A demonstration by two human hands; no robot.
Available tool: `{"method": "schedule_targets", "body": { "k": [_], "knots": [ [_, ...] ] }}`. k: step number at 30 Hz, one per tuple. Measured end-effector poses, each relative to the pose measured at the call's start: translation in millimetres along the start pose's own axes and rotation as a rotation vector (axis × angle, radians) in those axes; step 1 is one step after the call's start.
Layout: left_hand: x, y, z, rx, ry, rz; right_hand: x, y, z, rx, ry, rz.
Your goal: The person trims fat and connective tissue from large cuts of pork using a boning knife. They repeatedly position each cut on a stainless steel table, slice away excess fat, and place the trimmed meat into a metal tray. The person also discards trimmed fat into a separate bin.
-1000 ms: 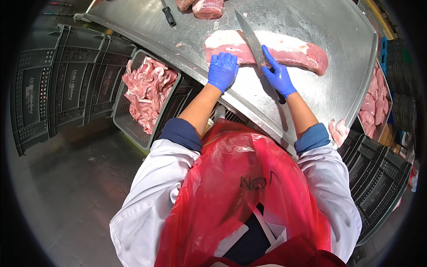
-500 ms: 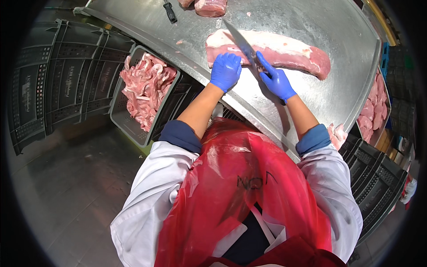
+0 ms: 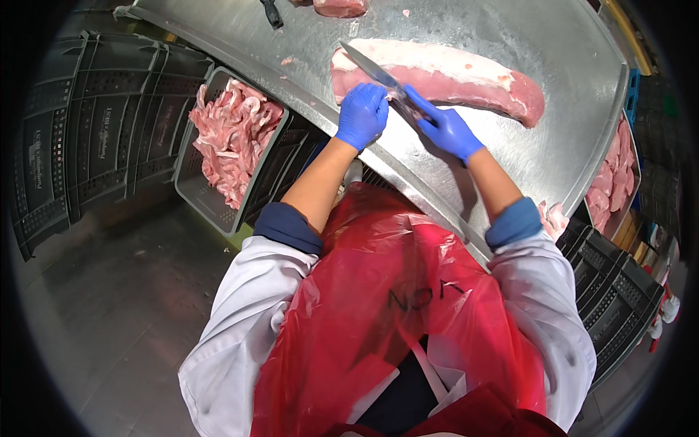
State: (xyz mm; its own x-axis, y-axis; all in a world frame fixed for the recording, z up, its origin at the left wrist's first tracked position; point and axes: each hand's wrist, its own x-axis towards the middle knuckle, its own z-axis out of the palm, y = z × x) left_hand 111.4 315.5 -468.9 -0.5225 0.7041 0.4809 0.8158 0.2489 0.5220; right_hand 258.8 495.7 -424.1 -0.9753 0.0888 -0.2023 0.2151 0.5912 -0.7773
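A long pork loin [image 3: 466,81] lies across the metal table, with a pale fat layer along its far side. My right hand [image 3: 450,132], in a blue glove, is closed around a knife [image 3: 373,68]. The blade points to the far left, and its tip lies over the loin's left end. Beside that end, at the near edge of the meat, my blue-gloved left hand [image 3: 362,116] is curled into a fist. Its fingers are folded under, hiding whatever they may hold.
A grey crate [image 3: 191,175] of meat strips [image 3: 234,138] stands left of the metal table [image 3: 568,44]. Farther up lie a black-handled tool [image 3: 271,13] and another meat piece [image 3: 339,7]. Meat slices [image 3: 611,178] fill a container at right; a pale scrap [image 3: 553,220] lies at the near right edge.
The knife has swung lower, its tip moving left and nearer, now over the loin's left end. My left fist has shifted slightly left and nearer. The whole view has also shifted a little.
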Motion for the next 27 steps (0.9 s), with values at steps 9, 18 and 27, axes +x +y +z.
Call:
{"method": "schedule_targets", "body": {
  "k": [9, 18, 27],
  "knots": [
    [9, 7, -22, -0.326, 0.196, -0.192, 37, -23, 29, 0.03, 0.07, -0.094],
    [-25, -33, -49, 0.087, 0.247, -0.308, -56, -4, -3, 0.191, 0.248, 0.239],
    [-24, -5, -37, 0.073, 0.09, -0.16, 4, 0, -1, -0.1, 0.124, -0.057]
  ]
}}
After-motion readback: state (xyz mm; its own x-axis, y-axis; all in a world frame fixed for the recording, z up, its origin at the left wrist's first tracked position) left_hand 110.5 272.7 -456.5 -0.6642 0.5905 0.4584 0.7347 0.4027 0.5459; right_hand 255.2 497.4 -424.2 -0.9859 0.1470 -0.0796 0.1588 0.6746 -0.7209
